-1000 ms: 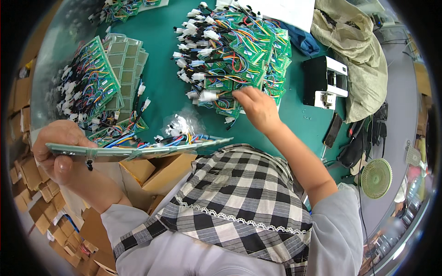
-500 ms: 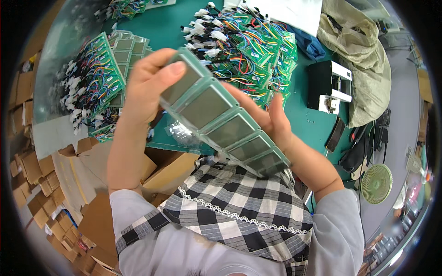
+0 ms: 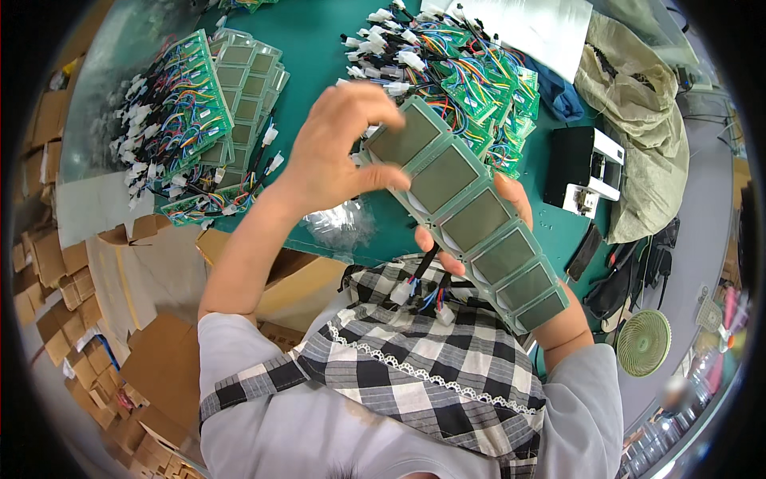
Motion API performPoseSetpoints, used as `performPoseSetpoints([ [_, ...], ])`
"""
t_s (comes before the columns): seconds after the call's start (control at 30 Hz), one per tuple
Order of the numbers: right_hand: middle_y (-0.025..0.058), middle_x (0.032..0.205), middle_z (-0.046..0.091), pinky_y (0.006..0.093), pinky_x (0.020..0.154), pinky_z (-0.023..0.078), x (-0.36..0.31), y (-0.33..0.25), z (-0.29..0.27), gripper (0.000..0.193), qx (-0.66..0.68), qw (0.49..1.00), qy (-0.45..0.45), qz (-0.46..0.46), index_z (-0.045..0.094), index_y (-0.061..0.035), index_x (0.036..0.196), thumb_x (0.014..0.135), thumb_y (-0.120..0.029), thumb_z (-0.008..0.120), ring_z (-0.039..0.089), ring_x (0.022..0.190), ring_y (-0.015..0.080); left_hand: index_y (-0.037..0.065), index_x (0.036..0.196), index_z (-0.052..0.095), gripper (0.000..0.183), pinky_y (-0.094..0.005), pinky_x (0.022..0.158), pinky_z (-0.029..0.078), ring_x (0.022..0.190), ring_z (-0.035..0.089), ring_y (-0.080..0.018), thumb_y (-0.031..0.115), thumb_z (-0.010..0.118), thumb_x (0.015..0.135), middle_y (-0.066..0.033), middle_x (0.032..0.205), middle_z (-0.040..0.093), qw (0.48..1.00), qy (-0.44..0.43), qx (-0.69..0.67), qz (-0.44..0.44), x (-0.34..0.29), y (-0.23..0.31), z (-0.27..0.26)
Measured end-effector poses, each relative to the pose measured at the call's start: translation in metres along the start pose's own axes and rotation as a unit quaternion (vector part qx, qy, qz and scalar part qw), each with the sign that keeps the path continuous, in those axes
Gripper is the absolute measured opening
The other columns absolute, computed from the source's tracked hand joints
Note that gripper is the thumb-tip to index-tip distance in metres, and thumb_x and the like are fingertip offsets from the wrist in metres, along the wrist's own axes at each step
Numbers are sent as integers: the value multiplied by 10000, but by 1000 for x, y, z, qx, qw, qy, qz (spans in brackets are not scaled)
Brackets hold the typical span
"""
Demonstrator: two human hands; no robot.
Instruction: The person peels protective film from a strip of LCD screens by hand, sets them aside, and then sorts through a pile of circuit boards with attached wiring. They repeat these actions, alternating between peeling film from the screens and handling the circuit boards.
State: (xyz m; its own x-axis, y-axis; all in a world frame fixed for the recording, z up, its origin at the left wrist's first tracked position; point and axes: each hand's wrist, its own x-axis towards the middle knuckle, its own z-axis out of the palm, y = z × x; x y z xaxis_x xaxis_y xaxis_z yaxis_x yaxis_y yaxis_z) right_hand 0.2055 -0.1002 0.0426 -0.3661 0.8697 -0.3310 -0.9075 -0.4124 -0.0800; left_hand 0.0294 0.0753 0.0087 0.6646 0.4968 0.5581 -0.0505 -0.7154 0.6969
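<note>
A long green circuit board panel [image 3: 476, 219] with several grey display screens slants across the middle, over my lap. My right hand [image 3: 515, 198] grips it from below: the thumb or a finger shows along its far edge, and fingertips curl round its near edge. Black cables with white connectors [image 3: 444, 314] hang below that near edge. Beside the panel's upper left end, my left hand [image 3: 339, 144] is curved with thumb and fingers apart; its fingertips are slightly blurred and overlap the panel's corner. The right palm is hidden behind the panel.
Wired green boards [image 3: 479, 88] are heaped at the back, and another wired stack [image 3: 187, 112] lies at the left beside screen panels [image 3: 247, 84]. A clear plastic bag [image 3: 339, 223] lies near the table edge. At right are a black-and-white device [image 3: 582, 172], cloth sack [image 3: 638, 136] and green fan [image 3: 644, 343].
The panel has moved right and its screens now face up more. My left hand has loosened from the panel's end, fingers spreading. Cables with connectors have come into view beneath it.
</note>
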Motion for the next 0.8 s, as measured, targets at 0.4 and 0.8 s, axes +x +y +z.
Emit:
performPoseSetpoints([
  [0.4, 377, 1131, 611, 428, 694, 598, -4, 19, -38, 642, -71, 995, 61, 34, 433, 24, 1411, 971, -444, 424, 704, 738, 406, 83, 782, 507, 368, -395, 689, 436, 761, 566, -275, 330, 779, 754, -44, 763, 531, 948, -308, -41, -65, -20, -13, -7],
  [0.8, 281, 1160, 617, 427, 663, 610, -8, 16, -41, 642, -92, 992, 64, 52, 461, 37, 1392, 972, -446, 418, 691, 924, 405, 89, 825, 555, 181, -391, 682, 475, 756, 597, -245, 196, 700, 843, -40, 840, 562, 954, -287, 84, -19, -40, -7, -5],
])
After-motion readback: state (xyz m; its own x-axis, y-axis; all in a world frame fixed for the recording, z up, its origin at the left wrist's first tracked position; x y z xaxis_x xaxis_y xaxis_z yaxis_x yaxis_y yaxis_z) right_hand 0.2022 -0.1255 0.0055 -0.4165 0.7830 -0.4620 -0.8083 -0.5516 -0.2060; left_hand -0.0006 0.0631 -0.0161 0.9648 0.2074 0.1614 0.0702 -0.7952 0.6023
